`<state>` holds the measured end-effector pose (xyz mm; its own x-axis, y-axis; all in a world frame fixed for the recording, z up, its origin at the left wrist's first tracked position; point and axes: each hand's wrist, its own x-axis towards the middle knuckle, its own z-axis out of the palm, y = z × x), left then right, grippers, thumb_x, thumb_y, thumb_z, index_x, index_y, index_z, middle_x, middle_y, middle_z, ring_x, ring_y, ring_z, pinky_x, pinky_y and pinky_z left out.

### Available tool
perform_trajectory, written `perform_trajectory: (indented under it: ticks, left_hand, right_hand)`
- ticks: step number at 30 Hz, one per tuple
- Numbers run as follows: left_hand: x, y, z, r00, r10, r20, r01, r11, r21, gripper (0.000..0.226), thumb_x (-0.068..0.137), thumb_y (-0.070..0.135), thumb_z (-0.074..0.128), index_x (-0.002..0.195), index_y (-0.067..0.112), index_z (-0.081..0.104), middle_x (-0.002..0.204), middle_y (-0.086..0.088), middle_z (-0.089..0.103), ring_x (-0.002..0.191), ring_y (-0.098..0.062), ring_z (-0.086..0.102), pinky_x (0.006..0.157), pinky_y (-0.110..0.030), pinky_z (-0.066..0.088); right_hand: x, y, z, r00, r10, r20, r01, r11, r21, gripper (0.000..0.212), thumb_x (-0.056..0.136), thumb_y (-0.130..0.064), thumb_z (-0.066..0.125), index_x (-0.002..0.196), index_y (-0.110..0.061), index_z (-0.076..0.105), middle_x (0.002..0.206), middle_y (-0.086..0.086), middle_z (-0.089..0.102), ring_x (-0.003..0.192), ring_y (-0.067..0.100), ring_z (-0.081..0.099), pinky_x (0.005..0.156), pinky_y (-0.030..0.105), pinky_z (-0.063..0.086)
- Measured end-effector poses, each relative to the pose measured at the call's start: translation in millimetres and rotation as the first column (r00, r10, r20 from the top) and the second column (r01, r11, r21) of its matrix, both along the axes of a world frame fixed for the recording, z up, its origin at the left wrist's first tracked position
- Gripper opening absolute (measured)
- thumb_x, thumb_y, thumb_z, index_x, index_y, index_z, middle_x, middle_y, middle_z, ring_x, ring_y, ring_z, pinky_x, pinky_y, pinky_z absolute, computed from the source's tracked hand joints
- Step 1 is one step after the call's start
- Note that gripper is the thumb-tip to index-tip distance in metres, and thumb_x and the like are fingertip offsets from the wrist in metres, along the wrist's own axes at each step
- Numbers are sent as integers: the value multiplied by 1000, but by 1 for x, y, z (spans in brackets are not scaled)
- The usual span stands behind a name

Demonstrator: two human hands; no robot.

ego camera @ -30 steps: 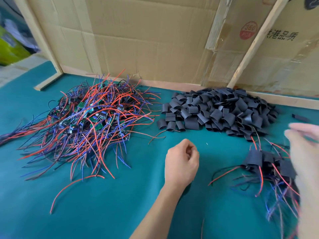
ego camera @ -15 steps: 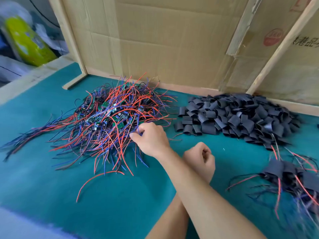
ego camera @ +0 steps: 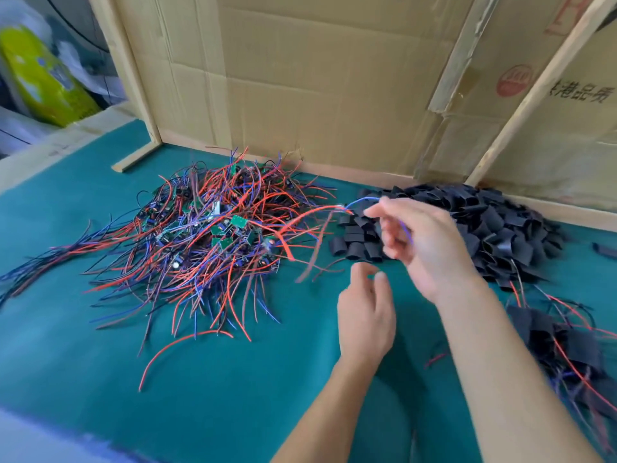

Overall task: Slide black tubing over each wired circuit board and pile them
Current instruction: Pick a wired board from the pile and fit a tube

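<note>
**Three heaps, two hands, one wire set lifted**

We see one green table (ego camera: 83, 345) under everything, and behind it a wall of two cardboard sheets (ego camera: 300, 78) braced by three wooden battens (ego camera: 460, 51).

On the table we count three heaps. The largest is the tangle of wired circuit boards (ego camera: 200, 242) at left centre, red, blue and black leads spilling outward, with several small green boards showing in its middle; the wires are too many for us to count. Next comes the heap of black tubing pieces (ego camera: 494, 228) at back right, against the cardboard, also past counting. The smallest heap, the sleeved boards (ego camera: 561, 342), lies at the right edge, near the tubing heap; we make out at least four black sleeves with wires trailing from them, the rest blurred.

We count two hands. The right hand (ego camera: 424, 242) is raised in front of the tubing heap, its thumb and fingers pinching a lifted wire set (ego camera: 310, 215): one blue lead arching over the fingertips and one red lead curving down toward the tangle. Whether a board hangs on it we cannot tell, as it is blurred. The left hand (ego camera: 364, 312) hovers just below, fingers loosely curled, holding nothing.

One stray tubing piece (ego camera: 606, 250) lies alone at far right.
</note>
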<state>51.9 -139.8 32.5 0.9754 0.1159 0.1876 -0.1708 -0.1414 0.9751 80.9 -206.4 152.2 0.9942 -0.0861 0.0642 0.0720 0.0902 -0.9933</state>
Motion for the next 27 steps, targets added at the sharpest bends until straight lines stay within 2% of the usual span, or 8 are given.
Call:
perform_trajectory:
  ticks: [3,6,11,15,18,21,24,27]
  left_hand:
    - [-4,3,4,999,34,-28,-36,995,-89,29,101,51,30,100,30,51,76,1,68,67,-23,67,69,-44,57]
    - [-4,5,5,999,16,-48,-26,980,-199,35,99,55,28,99,34,55,76,1,70,59,-17,67,58,-36,57]
    - [-3,5,4,996,-44,-80,24,972,-233,44,99,54,31,94,26,65,73,2,73,61,-25,71,58,-40,59]
    - [-3,6,1,994,-93,-65,84,988,-129,23,91,37,50,85,20,65,71,-1,74,62,-23,69,67,-45,59]
    - [-3,7,1,994,-88,-63,77,983,-165,15,82,19,55,86,15,68,75,-1,75,64,-13,68,66,-33,58]
    - [-3,7,1,996,-74,-41,63,971,-230,18,84,-3,57,87,8,71,78,-2,74,68,-11,71,65,-26,57]
    - [-3,9,2,991,-132,-13,124,957,-262,22,81,-2,63,90,15,75,73,8,72,72,-11,74,69,-27,60]
    - [-3,12,2,989,-147,11,146,968,-205,29,76,4,63,91,27,74,77,17,71,78,-9,75,76,-26,60]
  right_hand:
    - [-26,-28,1,998,-11,68,13,999,-32,19,87,-23,68,78,-14,82,87,7,76,67,15,62,51,23,45]
    - [-50,-48,-19,999,-43,15,44,987,-153,16,93,-13,69,86,-11,83,97,13,78,83,21,68,60,25,53]
    - [-74,-63,-49,992,60,-114,-100,916,-388,15,85,-21,73,75,-16,83,110,-7,79,107,10,70,90,29,49]
    - [-77,-61,-50,967,171,-191,-251,784,-568,19,82,-34,71,77,-20,82,118,-28,72,117,-8,62,109,28,37]
    - [-77,-61,-42,934,228,-276,-349,749,-563,26,93,-43,71,84,-22,83,115,-24,74,111,-3,67,99,30,46]
    - [-73,-72,-25,930,186,-316,-357,662,-659,66,77,-81,61,90,-19,81,87,-8,77,79,18,68,79,39,52]
    - [-60,-89,-7,994,-6,-109,-80,632,-771,46,77,-72,59,84,-32,81,71,-5,75,69,17,66,74,42,54]
    - [-35,-101,5,965,-243,100,215,508,-834,20,85,-51,68,79,-34,78,67,-6,71,68,11,65,66,27,46]
